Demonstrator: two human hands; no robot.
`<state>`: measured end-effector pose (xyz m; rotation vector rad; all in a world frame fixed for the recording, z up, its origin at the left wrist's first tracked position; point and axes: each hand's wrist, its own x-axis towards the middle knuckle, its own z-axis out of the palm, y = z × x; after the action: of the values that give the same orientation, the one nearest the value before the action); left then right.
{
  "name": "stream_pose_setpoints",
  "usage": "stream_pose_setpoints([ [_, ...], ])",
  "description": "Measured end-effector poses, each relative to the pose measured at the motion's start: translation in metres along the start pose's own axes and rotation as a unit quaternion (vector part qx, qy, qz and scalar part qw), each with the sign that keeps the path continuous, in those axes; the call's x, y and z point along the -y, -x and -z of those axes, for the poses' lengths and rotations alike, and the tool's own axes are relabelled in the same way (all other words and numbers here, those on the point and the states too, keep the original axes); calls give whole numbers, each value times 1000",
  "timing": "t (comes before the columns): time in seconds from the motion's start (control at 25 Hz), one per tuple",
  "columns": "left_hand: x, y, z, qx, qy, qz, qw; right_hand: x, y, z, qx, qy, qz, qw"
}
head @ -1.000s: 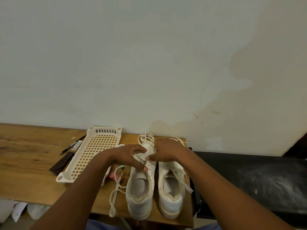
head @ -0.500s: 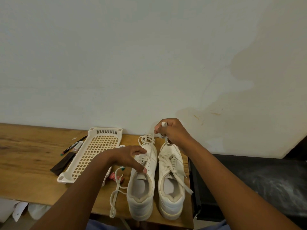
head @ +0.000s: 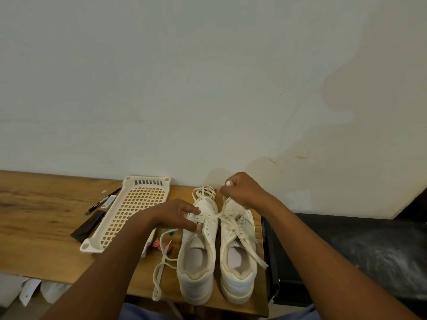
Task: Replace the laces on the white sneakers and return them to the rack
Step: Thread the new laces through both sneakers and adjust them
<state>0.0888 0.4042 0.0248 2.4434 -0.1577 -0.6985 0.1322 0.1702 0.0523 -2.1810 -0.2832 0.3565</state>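
Two white sneakers (head: 217, 248) are stood side by side at lower centre of the frame. The left shoe's eyelet edge is pinched by the left hand (head: 178, 215). A lace (head: 223, 209) is pinched in the curled fingers of the right hand (head: 245, 190) — raised just above the toes — and runs down to the eyelets.

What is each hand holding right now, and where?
Right hand pinches the lace near its free end; left hand steadies the left sneaker at its eyelet row.

Both hands (head: 242, 190) on white sneakers' (head: 198, 250) laces (head: 215, 218)
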Motion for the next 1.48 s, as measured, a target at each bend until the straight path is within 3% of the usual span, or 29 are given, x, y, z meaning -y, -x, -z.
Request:
stream_pose_setpoints([
  [0.12,-3,-3,0,10,-17,9,1000,8,1,7,-75,-180,19,981],
  [0.24,-8,-4,1,14,-46,19,999,7,3,6,-79,-194,3,978],
  [0.28,-9,-3,0,15,-45,18,999,4,1,7,-68,-150,-2,986],
  [0.36,-7,1,0,1,-25,17,1000,-3,0,8,-25,47,3,999],
  [0.44,-5,6,3,-48,-5,21,999,-4,5,8,17,215,-15,976],
  [0.6,-6,11,8,-154,36,35,987,2,14,11,22,201,-6,979],
  [0.72,-11,9,7,-81,57,90,991,6,9,6,-17,174,48,983],
  [0.84,-17,12,5,3,103,154,983,13,7,-7,1,106,90,990],
  [1.16,-16,13,8,-7,166,144,975,12,9,-26,40,-60,77,994],
  [1.48,-12,16,12,47,219,166,960,15,9,-42,53,127,102,985],
])
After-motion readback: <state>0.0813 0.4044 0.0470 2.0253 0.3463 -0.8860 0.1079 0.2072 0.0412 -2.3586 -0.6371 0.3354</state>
